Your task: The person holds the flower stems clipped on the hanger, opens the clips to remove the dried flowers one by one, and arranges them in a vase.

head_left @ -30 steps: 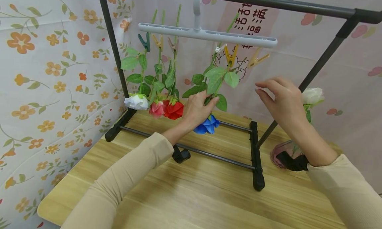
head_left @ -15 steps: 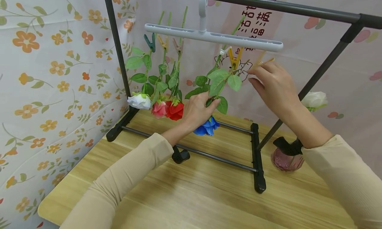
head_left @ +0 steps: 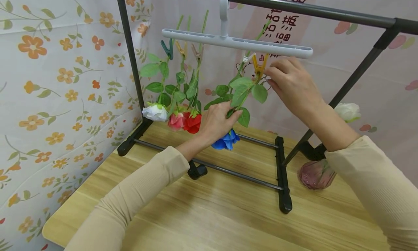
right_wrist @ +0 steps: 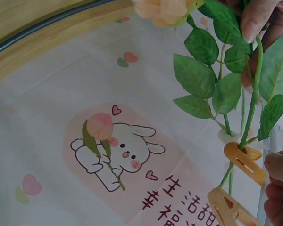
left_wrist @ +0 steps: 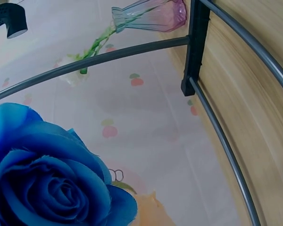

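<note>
Left hand [head_left: 218,121] pinching the stem [right_wrist: 258,70] of the blue rose [head_left: 226,140], right hand [head_left: 295,85] pinching a yellow clip [head_left: 259,68], red rose [head_left: 192,124] hanging alongside, right sleeve [head_left: 365,185] partly blocking the vase [head_left: 314,175].

Rack [head_left: 313,9] on counter [head_left: 209,211], hanger [head_left: 241,44] below its top bar; 3 flowers [head_left: 177,121] hang head-down from pegs [head_left: 167,49] under the L half, w/ another bloom [head_left: 226,140] nr the middle, L hand [head_left: 218,120] just above that, R hand [head_left: 295,87] under the hanger's R end. Vase [head_left: 316,175] on counter just R of rack, vase flower [head_left: 348,112] partly behind R arm. Side cloth [head_left: 75,105] along L, back cloth [head_left: 375,91] behind rack.
</note>
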`<state>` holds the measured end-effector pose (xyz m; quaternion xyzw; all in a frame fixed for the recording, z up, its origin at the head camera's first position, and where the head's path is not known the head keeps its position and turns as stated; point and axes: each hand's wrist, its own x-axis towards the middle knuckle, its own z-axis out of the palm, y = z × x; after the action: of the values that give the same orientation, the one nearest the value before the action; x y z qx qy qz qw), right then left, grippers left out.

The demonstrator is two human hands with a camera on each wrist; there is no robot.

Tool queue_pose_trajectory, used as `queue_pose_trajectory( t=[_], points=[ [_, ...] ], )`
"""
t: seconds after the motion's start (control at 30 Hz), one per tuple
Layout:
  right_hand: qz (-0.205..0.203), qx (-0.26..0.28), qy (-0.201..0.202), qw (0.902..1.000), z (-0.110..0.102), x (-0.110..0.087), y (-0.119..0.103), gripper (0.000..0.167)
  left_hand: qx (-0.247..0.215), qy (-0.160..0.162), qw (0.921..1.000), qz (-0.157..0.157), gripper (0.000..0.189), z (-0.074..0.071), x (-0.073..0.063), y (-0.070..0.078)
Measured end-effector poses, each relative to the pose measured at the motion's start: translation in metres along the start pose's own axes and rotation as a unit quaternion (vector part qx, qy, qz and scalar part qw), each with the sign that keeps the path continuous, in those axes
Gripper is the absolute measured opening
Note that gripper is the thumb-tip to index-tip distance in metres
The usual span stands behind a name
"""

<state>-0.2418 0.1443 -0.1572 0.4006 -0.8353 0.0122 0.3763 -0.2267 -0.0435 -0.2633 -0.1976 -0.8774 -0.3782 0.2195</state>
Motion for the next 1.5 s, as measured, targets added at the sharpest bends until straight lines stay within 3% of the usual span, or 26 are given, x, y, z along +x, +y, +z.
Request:
queue_pose_trajectory(
  t=[0.1,0.23,0.43,0.53,0.63,0.87,1.1,1.27,1.5],
  points=[
    [-0.049,-0.053,0.005,0.9973,0.001,0.007,0.003,0.021,0.017,0.002,0.9998,0.006,0.034,-0.003,0.001,0.002],
    [-0.093,-0.135,0.004,0.9864,0.003,0.015,0.007,0.021,0.037,-0.003,0.9992,0.014,0.033,-0.006,0.001,0.003],
    [-0.116,-0.246,0.001,0.9623,0.010,0.027,0.010,0.018,0.063,-0.014,0.9976,0.024,0.024,-0.011,0.000,0.003],
    [-0.121,-0.272,-0.009,0.9546,0.012,0.031,0.010,0.016,0.075,-0.016,0.9968,0.023,0.033,-0.013,-0.001,0.003],
    [-0.125,-0.288,-0.034,0.9487,0.012,0.033,0.011,0.017,0.084,-0.017,0.9961,0.019,0.041,-0.014,-0.002,0.001],
    [-0.162,-0.305,-0.066,0.9362,0.010,0.041,0.013,0.012,0.104,-0.013,0.9942,0.026,0.039,-0.016,-0.002,0.000],
    [-0.225,-0.313,-0.120,0.9149,0.006,0.051,0.014,0.008,0.115,-0.011,0.9929,0.029,0.038,-0.019,-0.003,0.000],
    [-0.265,-0.316,-0.149,0.8987,0.002,0.059,0.016,0.013,0.120,-0.009,0.9921,0.037,0.036,-0.021,-0.003,0.000],
    [-0.278,-0.323,-0.181,0.8865,-0.001,0.067,0.013,0.013,0.129,-0.005,0.9905,0.046,0.035,-0.024,-0.003,0.000]
  ],
)
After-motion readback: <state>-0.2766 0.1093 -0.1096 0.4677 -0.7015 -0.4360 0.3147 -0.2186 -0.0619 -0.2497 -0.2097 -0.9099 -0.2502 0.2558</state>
